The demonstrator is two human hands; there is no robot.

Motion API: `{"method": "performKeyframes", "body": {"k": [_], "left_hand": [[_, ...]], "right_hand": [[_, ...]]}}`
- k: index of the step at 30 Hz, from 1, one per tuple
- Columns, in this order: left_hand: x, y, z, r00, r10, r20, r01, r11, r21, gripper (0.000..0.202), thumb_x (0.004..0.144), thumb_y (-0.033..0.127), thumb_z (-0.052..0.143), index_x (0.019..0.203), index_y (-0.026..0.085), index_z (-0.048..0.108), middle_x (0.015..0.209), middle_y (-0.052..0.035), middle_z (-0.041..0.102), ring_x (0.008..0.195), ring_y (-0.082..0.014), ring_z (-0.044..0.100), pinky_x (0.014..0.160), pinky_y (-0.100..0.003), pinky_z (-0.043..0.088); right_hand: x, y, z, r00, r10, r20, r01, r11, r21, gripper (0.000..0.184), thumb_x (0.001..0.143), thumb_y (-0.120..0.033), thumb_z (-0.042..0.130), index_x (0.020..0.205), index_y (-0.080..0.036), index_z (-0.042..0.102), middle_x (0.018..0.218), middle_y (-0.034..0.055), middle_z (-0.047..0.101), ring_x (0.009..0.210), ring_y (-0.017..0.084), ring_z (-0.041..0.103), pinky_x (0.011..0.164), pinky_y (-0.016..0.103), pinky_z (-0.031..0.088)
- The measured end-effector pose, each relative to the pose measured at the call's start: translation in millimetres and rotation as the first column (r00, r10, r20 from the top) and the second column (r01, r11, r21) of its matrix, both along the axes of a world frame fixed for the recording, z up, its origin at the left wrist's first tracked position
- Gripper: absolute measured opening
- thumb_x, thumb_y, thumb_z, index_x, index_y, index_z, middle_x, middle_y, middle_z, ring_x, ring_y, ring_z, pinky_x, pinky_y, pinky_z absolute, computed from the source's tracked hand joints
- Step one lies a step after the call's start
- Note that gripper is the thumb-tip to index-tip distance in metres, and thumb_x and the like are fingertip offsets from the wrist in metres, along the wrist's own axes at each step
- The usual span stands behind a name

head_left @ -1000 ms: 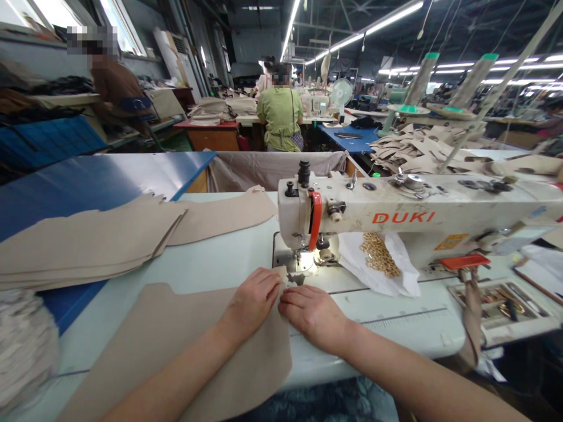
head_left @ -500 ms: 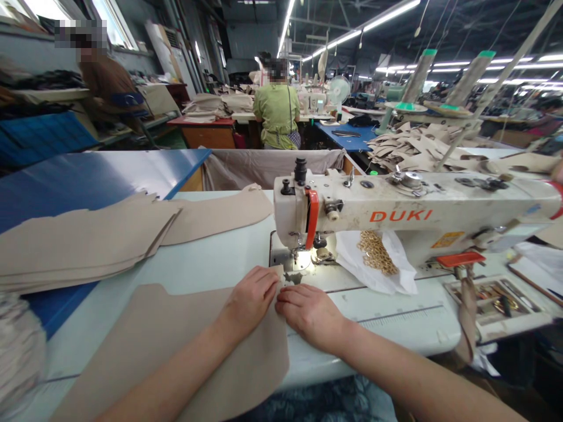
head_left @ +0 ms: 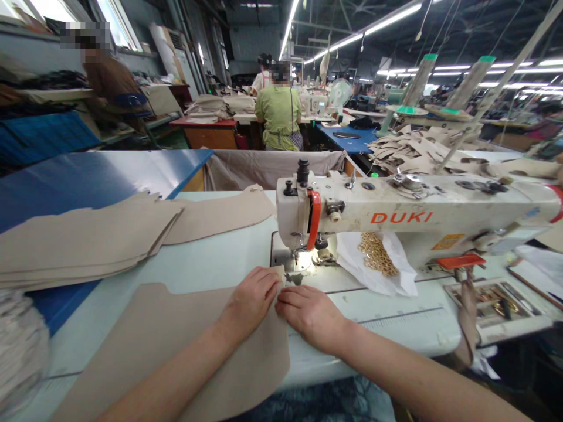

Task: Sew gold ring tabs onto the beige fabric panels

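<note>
A beige fabric piece (head_left: 176, 334) lies flat on the pale table in front of a white DUKI sewing machine (head_left: 396, 217). My left hand (head_left: 250, 302) rests on the fabric's far right corner, fingers curled and pressed down close to the lit needle area (head_left: 301, 261). My right hand (head_left: 310, 313) lies beside it at the fabric's right edge, fingers bent, fingertips touching the fabric edge and meeting the left hand's. Both hands sit just in front of the presser foot.
A stack of beige cut pieces (head_left: 88, 240) lies to the left on the table. White paper with small gold rings (head_left: 376, 252) sits under the machine arm. A tool tray (head_left: 492, 299) is at right. Other people work at tables behind.
None beyond a slight shift of the camera; both hands stay on the fabric corner by the needle.
</note>
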State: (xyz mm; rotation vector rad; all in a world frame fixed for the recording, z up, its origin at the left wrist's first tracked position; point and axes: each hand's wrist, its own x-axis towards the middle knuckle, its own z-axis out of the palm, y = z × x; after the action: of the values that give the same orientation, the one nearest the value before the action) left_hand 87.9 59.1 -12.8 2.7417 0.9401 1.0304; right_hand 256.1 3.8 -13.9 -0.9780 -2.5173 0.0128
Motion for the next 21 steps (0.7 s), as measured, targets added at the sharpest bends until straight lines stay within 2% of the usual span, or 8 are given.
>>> {"method": "performKeyframes", "body": {"k": [8,14,21], "left_hand": [[1.0,-0.8,0.9,1.0,0.006,0.011,-0.006,1.0,0.0,0.025,0.092,0.016,0.04,0.074,0.018,0.057,0.075,-0.0036,0.064,0.074,-0.017,0.058,0.07,-0.031,0.051],[-0.2,1.1,-0.4,1.0,-0.004,0.006,0.004,1.0,-0.002,0.023,0.092,0.016,0.04,0.077,0.017,0.059,0.076,-0.0041,0.065,0.074,-0.0173,0.058,0.068,-0.03,0.052],[-3.5,-0.5,-2.9,0.999,-0.02,0.028,0.021,0.999,-0.036,0.02,0.091,0.013,0.042,0.082,0.016,0.06,0.081,-0.0054,0.066,0.078,-0.018,0.059,0.071,-0.032,0.053]], "right_hand": [[0.1,-0.7,-1.7,1.0,-0.001,-0.025,0.002,1.0,0.015,0.012,0.091,-0.016,0.052,0.093,-0.013,0.063,0.099,0.0078,0.066,0.097,0.02,0.057,0.084,0.031,0.048],[1.6,8.1,-1.0,0.999,-0.038,-0.035,0.041,0.995,0.09,0.013,0.092,-0.015,0.05,0.093,-0.012,0.063,0.099,0.0086,0.065,0.098,0.02,0.055,0.088,0.032,0.046],[3.5,17.3,1.1,0.998,-0.058,0.032,0.054,0.991,0.126,0.014,0.092,-0.016,0.049,0.091,-0.011,0.063,0.097,0.009,0.064,0.095,0.02,0.055,0.086,0.032,0.046]]}}
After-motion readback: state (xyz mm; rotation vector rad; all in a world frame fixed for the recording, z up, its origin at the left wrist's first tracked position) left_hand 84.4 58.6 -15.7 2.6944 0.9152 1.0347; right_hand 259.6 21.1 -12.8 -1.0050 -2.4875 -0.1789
